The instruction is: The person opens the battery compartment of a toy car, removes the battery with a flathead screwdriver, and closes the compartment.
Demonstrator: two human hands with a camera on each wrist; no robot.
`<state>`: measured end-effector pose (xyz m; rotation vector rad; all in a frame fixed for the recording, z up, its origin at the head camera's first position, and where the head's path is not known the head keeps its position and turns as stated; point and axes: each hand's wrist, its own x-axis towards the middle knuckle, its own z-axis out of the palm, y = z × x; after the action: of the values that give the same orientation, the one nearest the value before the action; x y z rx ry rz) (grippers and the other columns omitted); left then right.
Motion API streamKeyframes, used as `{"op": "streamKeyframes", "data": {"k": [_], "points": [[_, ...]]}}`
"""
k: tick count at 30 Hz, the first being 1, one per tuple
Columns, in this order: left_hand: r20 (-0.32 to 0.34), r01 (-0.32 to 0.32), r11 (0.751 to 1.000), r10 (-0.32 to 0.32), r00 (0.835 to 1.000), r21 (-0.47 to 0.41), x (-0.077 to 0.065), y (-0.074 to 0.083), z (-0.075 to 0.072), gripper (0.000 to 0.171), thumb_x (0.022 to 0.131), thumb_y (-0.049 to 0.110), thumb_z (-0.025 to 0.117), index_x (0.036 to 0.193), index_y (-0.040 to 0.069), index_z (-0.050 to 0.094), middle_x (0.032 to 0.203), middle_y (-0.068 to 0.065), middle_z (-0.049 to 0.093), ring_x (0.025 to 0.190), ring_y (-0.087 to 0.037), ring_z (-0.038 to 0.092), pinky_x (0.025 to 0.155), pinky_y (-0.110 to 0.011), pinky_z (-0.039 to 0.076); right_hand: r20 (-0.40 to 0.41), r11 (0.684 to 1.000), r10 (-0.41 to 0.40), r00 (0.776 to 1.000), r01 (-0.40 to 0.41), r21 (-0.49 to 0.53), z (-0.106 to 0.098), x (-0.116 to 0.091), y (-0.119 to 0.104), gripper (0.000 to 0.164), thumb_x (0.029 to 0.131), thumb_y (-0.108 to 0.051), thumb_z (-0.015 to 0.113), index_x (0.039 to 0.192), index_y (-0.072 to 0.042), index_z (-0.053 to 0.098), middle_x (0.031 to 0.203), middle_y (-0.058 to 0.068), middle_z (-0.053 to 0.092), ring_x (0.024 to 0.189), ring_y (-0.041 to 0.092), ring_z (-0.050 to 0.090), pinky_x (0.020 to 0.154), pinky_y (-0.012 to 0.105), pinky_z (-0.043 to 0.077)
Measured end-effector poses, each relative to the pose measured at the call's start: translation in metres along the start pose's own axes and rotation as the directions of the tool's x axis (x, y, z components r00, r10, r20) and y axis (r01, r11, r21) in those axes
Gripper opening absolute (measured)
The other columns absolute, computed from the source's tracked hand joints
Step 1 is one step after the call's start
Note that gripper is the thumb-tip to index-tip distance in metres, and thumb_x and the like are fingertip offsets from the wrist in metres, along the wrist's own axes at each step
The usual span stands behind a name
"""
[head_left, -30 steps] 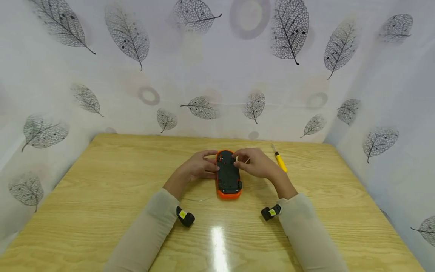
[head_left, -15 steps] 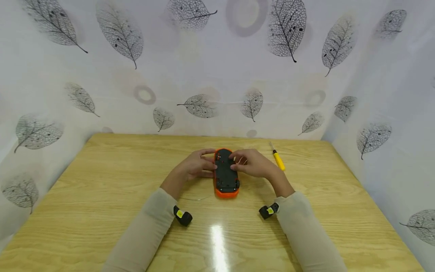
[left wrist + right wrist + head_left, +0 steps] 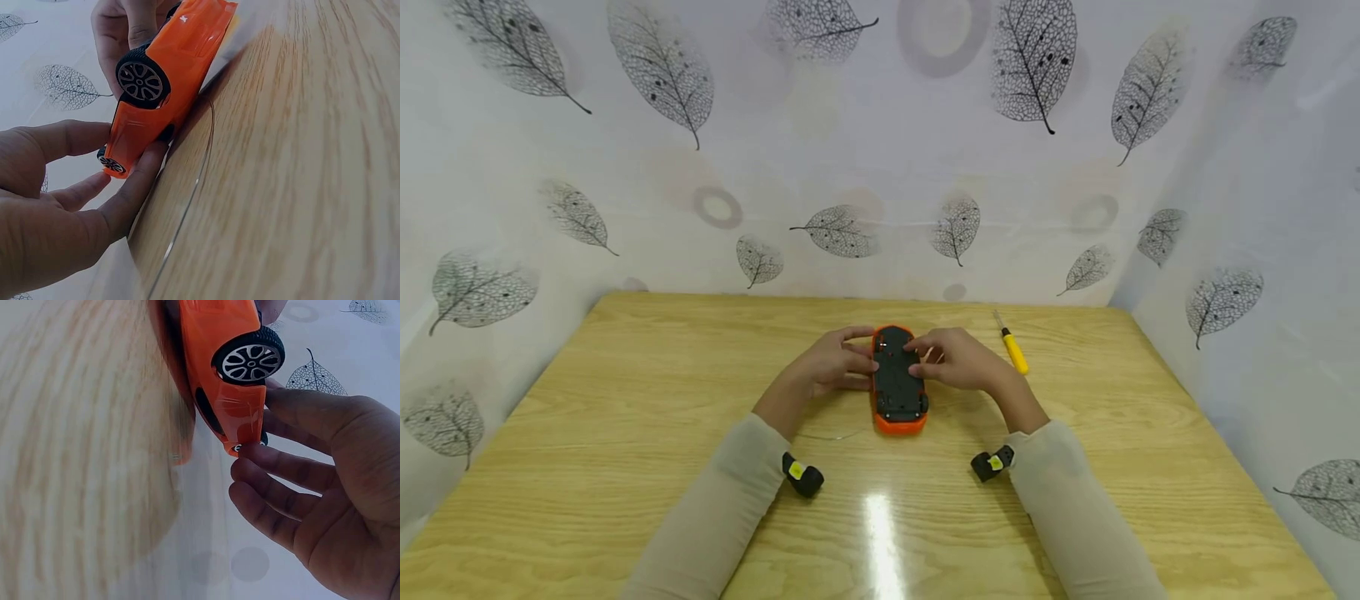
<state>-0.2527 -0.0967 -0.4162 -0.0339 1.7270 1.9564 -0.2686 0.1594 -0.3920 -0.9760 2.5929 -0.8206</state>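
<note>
An orange toy car (image 3: 898,387) lies upside down on the wooden table, its black underside up. My left hand (image 3: 831,364) holds its left side, thumb on the underside's edge and fingers along the body. In the left wrist view, that hand's fingers (image 3: 134,187) touch the car near a small wheel. My right hand (image 3: 958,360) grips the car's far right part, thumb on the black base. The right wrist view shows its index finger (image 3: 287,465) at the small wheel at the car's end; whether it pinches the wheel itself, I cannot tell.
A screwdriver (image 3: 1015,353) with a yellow handle lies right of the right hand. A thin bent wire (image 3: 835,437) lies left of the car's near end. Leaf-patterned cloth (image 3: 865,150) encloses the table (image 3: 662,350) at the back and sides.
The head view has shifted slightly. My right thumb has moved a little further onto the car's underside, while the left hand keeps its hold.
</note>
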Motion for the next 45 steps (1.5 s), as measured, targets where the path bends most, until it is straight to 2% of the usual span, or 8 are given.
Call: {"op": "streamKeyframes", "data": {"k": [12,22,27,36,45], "points": [[-0.007,0.008,1.000,-0.008,1.000,0.011,0.0004,0.0013,0.0005,0.075,0.094,-0.012,0.063,0.158,0.013,0.035,0.143,-0.023,0.050,0.108,-0.029,0.066,0.087,-0.043,0.062,-0.002,0.998,0.053,0.999,-0.053,0.026,0.0002,0.0013,-0.0008,0.050,0.093,-0.037,0.077,0.135,-0.011,0.068,0.118,0.004,0.070,0.103,0.022,0.068,0.086,0.039,0.059],[-0.006,0.009,1.000,-0.009,1.000,0.003,-0.0012,0.0013,-0.0009,0.075,0.094,-0.013,0.063,0.159,0.012,0.034,0.144,-0.024,0.049,0.107,-0.028,0.066,0.086,-0.043,0.062,-0.019,0.997,0.057,0.998,-0.055,0.057,0.0038,0.0052,-0.0005,0.046,0.091,-0.030,0.080,0.131,-0.009,0.070,0.112,0.005,0.071,0.097,0.020,0.069,0.085,0.039,0.059],[-0.003,0.009,1.000,-0.009,1.000,0.005,-0.0011,0.0008,-0.0012,0.075,0.094,-0.013,0.063,0.159,0.012,0.034,0.144,-0.024,0.050,0.107,-0.028,0.066,0.085,-0.042,0.062,-0.012,0.994,0.075,0.997,-0.074,0.075,0.0047,0.0059,-0.0012,0.044,0.092,-0.027,0.080,0.131,-0.009,0.069,0.109,0.005,0.070,0.095,0.019,0.068,0.085,0.039,0.059],[-0.006,0.004,1.000,-0.004,1.000,-0.003,-0.0019,0.0017,-0.0004,0.076,0.094,-0.013,0.063,0.159,0.012,0.034,0.140,-0.023,0.051,0.104,-0.027,0.066,0.088,-0.045,0.061,0.016,0.990,0.064,0.998,-0.065,0.124,0.0057,0.0067,-0.0018,0.040,0.094,-0.022,0.077,0.130,-0.008,0.064,0.105,0.007,0.067,0.089,0.019,0.067,0.080,0.037,0.058],[-0.005,0.007,1.000,-0.007,1.000,-0.010,0.0020,0.0003,-0.0004,0.075,0.093,-0.015,0.063,0.157,0.013,0.037,0.136,-0.020,0.054,0.100,-0.025,0.067,0.085,-0.044,0.062,0.037,0.986,0.069,0.997,-0.074,0.150,0.0069,0.0078,-0.0005,0.036,0.097,-0.018,0.074,0.128,-0.006,0.060,0.109,0.009,0.061,0.099,0.023,0.068,0.085,0.038,0.058]]}}
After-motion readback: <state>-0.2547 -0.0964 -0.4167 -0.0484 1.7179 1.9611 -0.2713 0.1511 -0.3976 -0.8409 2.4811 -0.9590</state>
